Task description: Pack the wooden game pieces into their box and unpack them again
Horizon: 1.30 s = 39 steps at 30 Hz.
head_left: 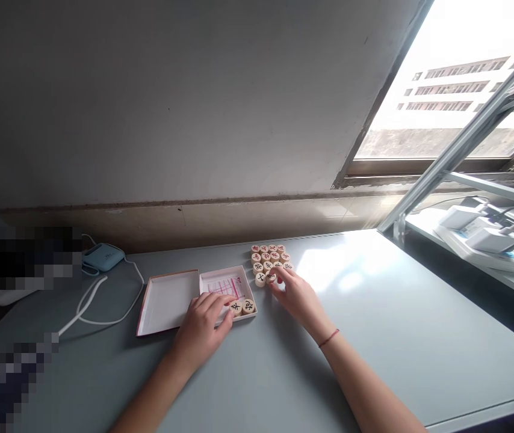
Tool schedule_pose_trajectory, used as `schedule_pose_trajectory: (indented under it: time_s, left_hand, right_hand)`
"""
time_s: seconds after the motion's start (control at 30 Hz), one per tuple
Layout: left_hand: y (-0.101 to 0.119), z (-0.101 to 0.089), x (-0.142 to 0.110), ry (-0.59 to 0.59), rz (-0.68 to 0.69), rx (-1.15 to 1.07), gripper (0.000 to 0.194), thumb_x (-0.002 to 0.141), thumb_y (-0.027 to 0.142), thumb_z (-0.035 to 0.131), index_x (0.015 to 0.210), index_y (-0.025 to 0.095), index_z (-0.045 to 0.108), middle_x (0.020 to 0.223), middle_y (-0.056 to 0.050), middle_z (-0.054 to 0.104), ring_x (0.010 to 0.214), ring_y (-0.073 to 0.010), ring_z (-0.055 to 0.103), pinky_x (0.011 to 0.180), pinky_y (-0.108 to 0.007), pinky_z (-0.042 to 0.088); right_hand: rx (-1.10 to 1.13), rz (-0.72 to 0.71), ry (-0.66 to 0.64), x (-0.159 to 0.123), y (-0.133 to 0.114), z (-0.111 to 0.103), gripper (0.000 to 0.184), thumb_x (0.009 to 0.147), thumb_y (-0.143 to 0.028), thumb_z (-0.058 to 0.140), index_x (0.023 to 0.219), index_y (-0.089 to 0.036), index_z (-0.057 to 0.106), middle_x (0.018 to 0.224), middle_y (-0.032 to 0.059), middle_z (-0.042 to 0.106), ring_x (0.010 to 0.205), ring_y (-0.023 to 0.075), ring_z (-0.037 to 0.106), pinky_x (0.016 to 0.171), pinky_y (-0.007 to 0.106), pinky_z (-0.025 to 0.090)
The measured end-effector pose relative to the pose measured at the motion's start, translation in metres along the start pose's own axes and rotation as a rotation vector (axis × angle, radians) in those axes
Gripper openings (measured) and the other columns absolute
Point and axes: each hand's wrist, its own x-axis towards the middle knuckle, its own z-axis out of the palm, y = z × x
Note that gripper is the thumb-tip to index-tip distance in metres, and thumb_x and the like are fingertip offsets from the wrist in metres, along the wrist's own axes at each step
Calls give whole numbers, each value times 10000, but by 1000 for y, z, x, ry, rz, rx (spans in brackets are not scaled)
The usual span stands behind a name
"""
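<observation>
A small open box [227,278] lies on the grey table, its white lid [167,300] flat beside it on the left. Two round wooden chess pieces [242,307] sit in the box's near right corner over a folded red-lined sheet. My left hand [203,328] rests on the box's near edge, fingers curled, fingertips touching the nearer piece. A group of several wooden chess pieces [269,260] stands in rows just right of the box. My right hand [295,294] reaches into that group, fingertips pinched on one piece [270,277] in the front row.
A light blue device [102,257] with a white cable [103,300] lies at the back left. A window frame and a ledge with white power adapters [483,234] stand to the right. A bare wall runs behind the table. Pixelated areas cover the left edge.
</observation>
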Motion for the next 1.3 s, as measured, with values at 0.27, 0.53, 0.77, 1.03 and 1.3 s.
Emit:
schedule_pose_trajectory:
  time_s: [0.27,0.53,0.77,1.03,1.3]
  left_hand:
    - [2,1,0,-43,-20,1,174,905,208,483,1040,233,590,990,-31,680,938,-215,627,803,-350,466]
    - [2,1,1,-50,-20,1,175,908,223,479,1039,226,594,993,-37,679,944,-218,627,811,-356,471]
    - [1,1,1,-52,-17,9,188,912,232,470,1047,224,601,988,-43,678,936,-214,631,810,-350,480]
    - [0,1,0,-31,-5,12,196,901,207,482,1053,227,604,995,-44,679,939,-209,631,810,-346,491]
    - [-1,4,0,-58,-19,53,204,904,261,516,1089,226,593,1022,-49,682,947,-224,638,805,-353,495]
  right_hand:
    - [-49,52,28,-1,-6,5,180,859,-224,523,1023,-249,593,943,9,650,599,129,551,527,239,329]
    - [-28,89,26,-1,-9,3,188,832,-191,521,1002,-243,583,958,0,664,607,129,545,533,237,300]
    - [-50,111,50,-2,-13,6,117,850,-241,519,950,-238,580,935,5,669,624,140,556,518,239,261]
    - [-32,101,93,-5,-14,7,124,831,-223,504,933,-235,573,903,12,648,589,131,528,510,230,258]
    - [-29,66,94,-6,-11,8,123,850,-192,502,952,-216,568,998,33,615,610,125,538,503,229,304]
